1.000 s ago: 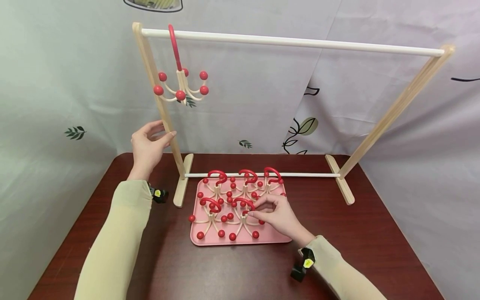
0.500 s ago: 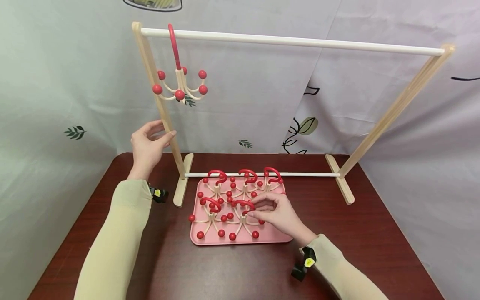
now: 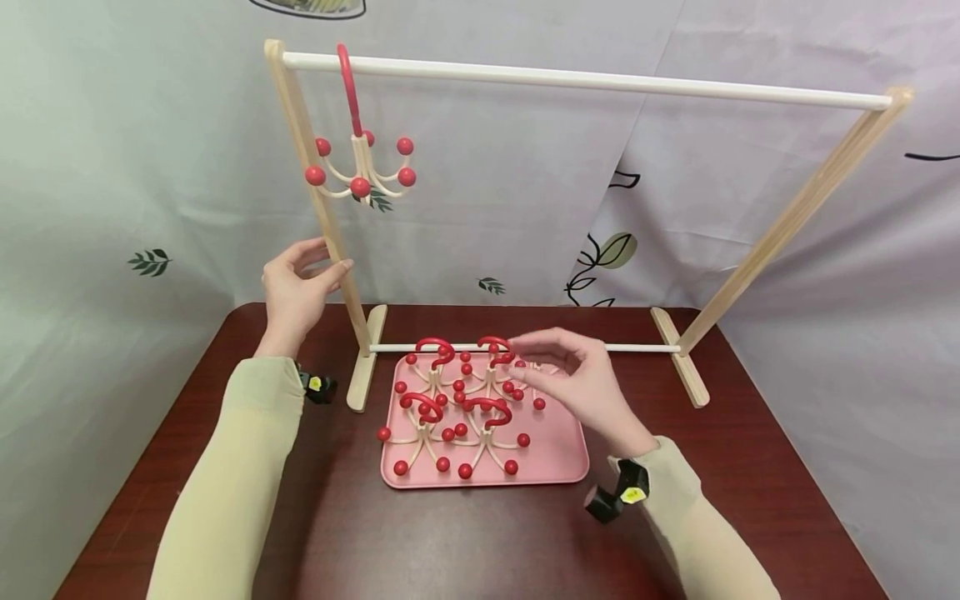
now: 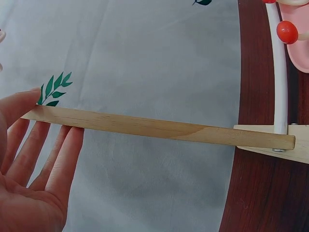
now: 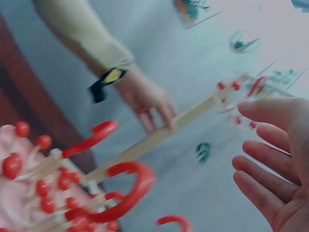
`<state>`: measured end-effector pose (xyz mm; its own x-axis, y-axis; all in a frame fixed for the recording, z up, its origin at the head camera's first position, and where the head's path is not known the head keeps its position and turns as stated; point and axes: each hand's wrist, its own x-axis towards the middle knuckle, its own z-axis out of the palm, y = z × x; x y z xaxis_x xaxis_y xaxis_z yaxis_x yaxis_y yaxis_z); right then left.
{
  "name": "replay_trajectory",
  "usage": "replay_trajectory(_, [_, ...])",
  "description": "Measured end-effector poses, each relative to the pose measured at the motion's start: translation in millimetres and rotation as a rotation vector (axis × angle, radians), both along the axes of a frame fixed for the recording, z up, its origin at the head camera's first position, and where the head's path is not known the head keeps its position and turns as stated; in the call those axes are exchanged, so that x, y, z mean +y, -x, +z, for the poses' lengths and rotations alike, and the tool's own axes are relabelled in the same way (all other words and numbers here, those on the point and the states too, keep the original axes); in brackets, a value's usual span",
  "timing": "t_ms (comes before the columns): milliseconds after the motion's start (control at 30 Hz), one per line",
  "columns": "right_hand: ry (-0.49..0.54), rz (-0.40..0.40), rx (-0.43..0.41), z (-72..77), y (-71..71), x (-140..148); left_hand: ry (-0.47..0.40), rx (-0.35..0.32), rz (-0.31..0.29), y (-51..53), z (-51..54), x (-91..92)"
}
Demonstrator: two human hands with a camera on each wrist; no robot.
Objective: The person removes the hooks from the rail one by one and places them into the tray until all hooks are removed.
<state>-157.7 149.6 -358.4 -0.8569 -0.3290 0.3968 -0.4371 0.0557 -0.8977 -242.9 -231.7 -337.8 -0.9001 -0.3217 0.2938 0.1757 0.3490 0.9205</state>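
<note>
My left hand [image 3: 292, 287] pinches the left wooden post [image 4: 164, 131] of a stand, thumb on one face and fingers on the other. On the stand's upper white rod [image 3: 600, 81], near that post, hangs a red-hooked hanger [image 3: 362, 158] with curved pale arms tipped by red balls. Several like it lie on a pink tray [image 3: 555, 458]. My right hand [image 3: 577, 375] is over the tray's back right, fingers spread and holding nothing in the right wrist view. It partly hides the back right hanger [image 3: 538, 404]. A front hanger [image 3: 487, 433] lies nearer me.
The stand's lower white rod [image 3: 637, 349] runs just behind the tray. Its right post [image 3: 795, 208] leans up from a wooden foot [image 3: 681, 358]. Everything stands on a dark red-brown table [image 3: 480, 542], with a pale patterned cloth [image 3: 480, 208] behind.
My right hand has left the front right hanger's hook, which it was touching, and moved back and right over the tray. The left hand keeps its place on the post.
</note>
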Motion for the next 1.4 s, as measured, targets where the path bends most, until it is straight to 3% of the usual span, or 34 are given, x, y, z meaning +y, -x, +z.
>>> replay_trajectory(333, [0.148, -0.021, 0.174, 44.3, 16.4, -13.0, 0.018, 0.003, 0.009, -1.2, 0.8, 0.6])
replay_trajectory(567, [0.215, 0.013, 0.271, 95.0, 41.0, -34.2, 0.015, 0.003, 0.009, -0.7, -0.5, 0.5])
replay_trajectory(833, [0.308, 0.032, 0.174, 146.5, 67.0, -68.6, 0.009, -0.003, 0.006, -0.6, -1.2, 0.3])
replay_trajectory(1067, [0.275, 0.031, 0.134, 178.2, 77.5, -102.4, 0.008, 0.008, 0.006, 0.0, 0.5, -0.4])
replay_trajectory(1400, [0.107, 0.028, 0.039, 191.9, 106.5, -147.2, 0.014, 0.016, 0.009, -1.3, 0.5, 1.3])
